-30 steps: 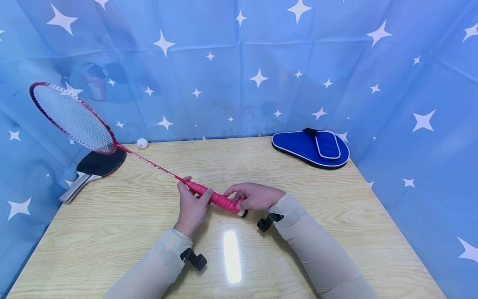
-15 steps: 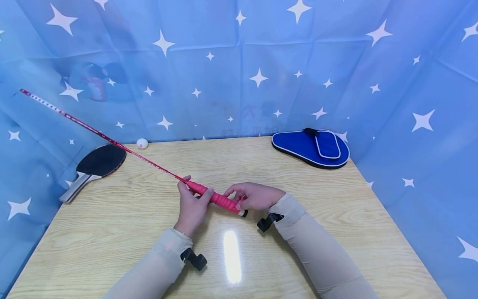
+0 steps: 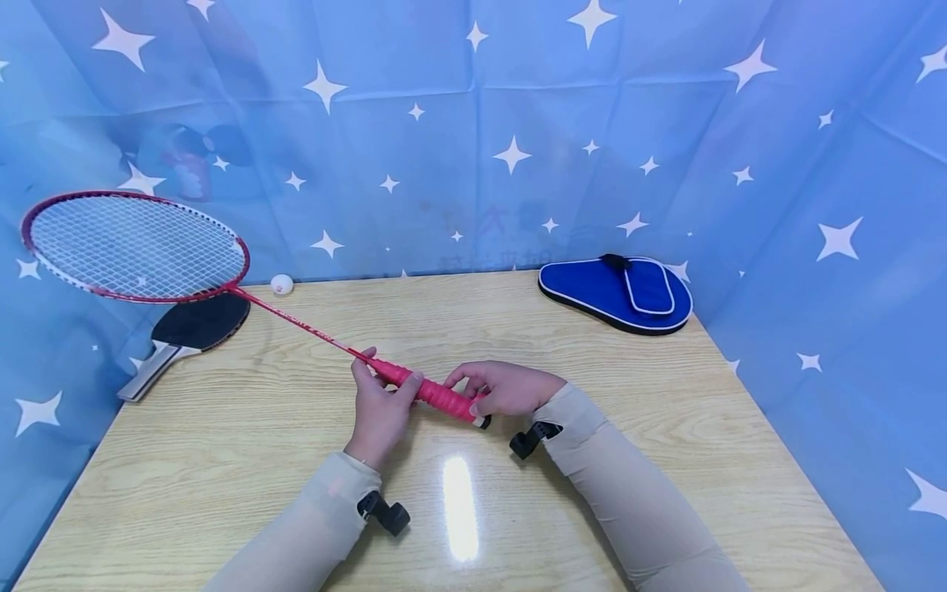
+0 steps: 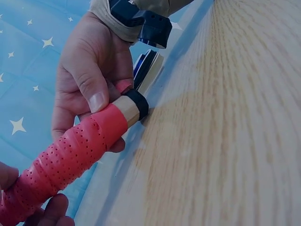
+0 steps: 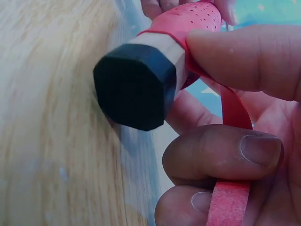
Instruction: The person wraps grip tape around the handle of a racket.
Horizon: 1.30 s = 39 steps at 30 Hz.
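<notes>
A red badminton racket [image 3: 140, 247] points to the far left, its strung head raised above the table. Near the top of its handle, my left hand [image 3: 381, 419] grips it between thumb and fingers. Pink perforated grip tape [image 4: 66, 157] is wound round the handle. Bare wood [image 4: 128, 109] shows beside the black end cap [image 5: 129, 89]. My right hand [image 3: 510, 388] is at the butt end; its thumb presses the tape's edge against the handle. A loose strip of tape [image 5: 230, 202] runs between its curled fingers.
A black table tennis bat [image 3: 203, 319] lies at the table's left edge, partly behind the racket head. Close by is a white ball [image 3: 282, 284]. A blue bat case [image 3: 592, 284] lies at the back right. Blue star-patterned cloth [image 3: 436, 123] hangs behind the wooden table [image 3: 244, 444].
The racket has rolled about its long axis: its head was slanted, then edge-on, and now shows its strings broadly. Both hands have stayed in nearly the same place.
</notes>
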Available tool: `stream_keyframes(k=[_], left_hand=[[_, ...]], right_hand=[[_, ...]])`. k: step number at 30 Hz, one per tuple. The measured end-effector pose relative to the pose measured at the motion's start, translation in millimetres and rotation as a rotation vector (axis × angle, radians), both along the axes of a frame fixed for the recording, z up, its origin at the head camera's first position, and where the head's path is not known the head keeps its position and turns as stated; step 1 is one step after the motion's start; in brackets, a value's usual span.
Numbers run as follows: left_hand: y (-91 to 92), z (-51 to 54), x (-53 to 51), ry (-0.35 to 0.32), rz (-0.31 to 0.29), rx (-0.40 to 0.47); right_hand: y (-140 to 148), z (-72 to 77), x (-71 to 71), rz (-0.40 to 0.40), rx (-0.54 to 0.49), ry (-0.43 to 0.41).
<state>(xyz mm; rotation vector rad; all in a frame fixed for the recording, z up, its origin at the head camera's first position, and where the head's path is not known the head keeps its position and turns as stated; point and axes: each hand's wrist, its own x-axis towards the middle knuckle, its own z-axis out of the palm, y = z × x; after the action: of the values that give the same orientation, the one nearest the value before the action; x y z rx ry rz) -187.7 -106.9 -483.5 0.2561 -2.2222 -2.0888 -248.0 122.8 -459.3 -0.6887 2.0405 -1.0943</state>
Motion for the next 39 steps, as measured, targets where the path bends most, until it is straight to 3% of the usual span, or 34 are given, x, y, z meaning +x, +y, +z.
stream_keyframes(k=[14, 20, 30, 39], left_hand=[[0.0, 0.7, -1.8, 0.017, -0.001, 0.052], [-0.9, 1.6, -1.5, -0.002, -0.012, 0.03], [-1.6, 1.9, -4.0, 0.0, -0.008, 0.102], [-2.6, 1.0, -2.6, -0.028, -0.031, 0.028]], right_hand=[[-0.5, -1.3, -0.1, 0.015, 0.011, 0.014], [-1.2, 0.9, 0.5, 0.014, -0.001, 0.022], [-0.6, 3.9, 0.8, 0.009, 0.0, 0.007], [-2.4, 2.0, 0.5, -0.005, 0.001, -0.004]])
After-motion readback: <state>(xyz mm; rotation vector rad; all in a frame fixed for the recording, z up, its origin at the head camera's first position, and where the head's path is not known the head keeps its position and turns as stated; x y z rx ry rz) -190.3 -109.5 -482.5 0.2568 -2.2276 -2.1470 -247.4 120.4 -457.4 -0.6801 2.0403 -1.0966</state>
